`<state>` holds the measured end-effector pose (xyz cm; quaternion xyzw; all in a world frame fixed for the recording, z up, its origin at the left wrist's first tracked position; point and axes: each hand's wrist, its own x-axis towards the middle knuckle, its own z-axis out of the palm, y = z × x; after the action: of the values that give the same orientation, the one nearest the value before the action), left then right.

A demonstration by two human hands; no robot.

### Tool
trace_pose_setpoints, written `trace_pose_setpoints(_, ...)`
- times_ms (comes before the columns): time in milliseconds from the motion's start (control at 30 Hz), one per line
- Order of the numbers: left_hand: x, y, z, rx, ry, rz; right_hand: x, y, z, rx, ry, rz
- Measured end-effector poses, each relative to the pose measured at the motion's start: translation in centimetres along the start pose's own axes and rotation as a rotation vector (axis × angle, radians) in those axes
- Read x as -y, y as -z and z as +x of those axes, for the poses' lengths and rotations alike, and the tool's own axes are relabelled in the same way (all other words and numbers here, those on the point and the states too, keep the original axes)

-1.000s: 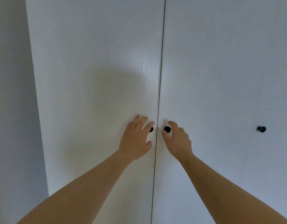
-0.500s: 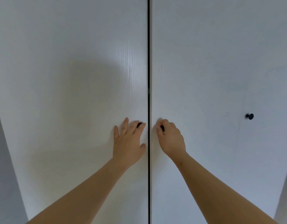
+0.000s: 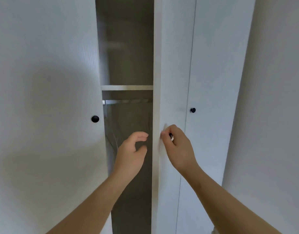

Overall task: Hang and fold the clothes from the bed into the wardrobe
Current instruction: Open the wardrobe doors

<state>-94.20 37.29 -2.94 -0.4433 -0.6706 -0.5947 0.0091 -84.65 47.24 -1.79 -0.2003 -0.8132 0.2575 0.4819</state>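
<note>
The white wardrobe stands partly open in front of me. Its left door (image 3: 44, 115) has swung aside, with its black knob (image 3: 95, 119) free. My left hand (image 3: 131, 150) hovers in the gap with loosely curled fingers, holding nothing. My right hand (image 3: 178, 147) pinches the black knob (image 3: 170, 136) of the right door (image 3: 170, 73), which is ajar. Inside I see a shelf (image 3: 126, 87), a metal hanging rail (image 3: 126, 101) beneath it and faint wire hangers (image 3: 114, 137). No clothes or bed are in view.
A third white door (image 3: 217, 81) with a black knob (image 3: 192, 110) stays closed to the right. A plain wall (image 3: 276, 98) lies beyond it at the far right.
Both doors were closed with a hand on each knob. Now they have swung apart, showing the interior. My left hand has let go of its knob; the right still holds its knob.
</note>
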Motion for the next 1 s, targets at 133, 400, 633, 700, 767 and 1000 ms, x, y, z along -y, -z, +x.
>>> trace_pose_setpoints(133,-3.1,-5.2,-2.8,0.078,-0.005,-0.068,-1.9,7.1,-2.1,-0.057,-0.065,-0.021)
trace_pose_setpoints(400,-9.1,-13.7,-5.7,0.193,-0.024,-0.109,-4.9,16.1,-3.7,-0.144,-0.309,0.086)
trace_pose_setpoints(633,-11.9,-17.1,-7.6,0.271,-0.018,-0.126,-6.7,19.4,-6.0,-0.17,-0.419,0.106)
trace_pose_setpoints(700,-12.1,-17.4,-8.0,0.271,-0.022,-0.12,-6.9,20.2,-6.3,-0.167,-0.429,0.101)
trace_pose_setpoints(767,-11.9,-17.3,-8.1,0.248,-0.005,-0.127,-7.2,20.7,-6.7,-0.153,-0.409,0.055)
trace_pose_setpoints(1000,-10.5,-15.7,-6.9,0.184,0.039,-0.035,-8.0,20.3,-7.8,0.012,-0.38,-0.023)
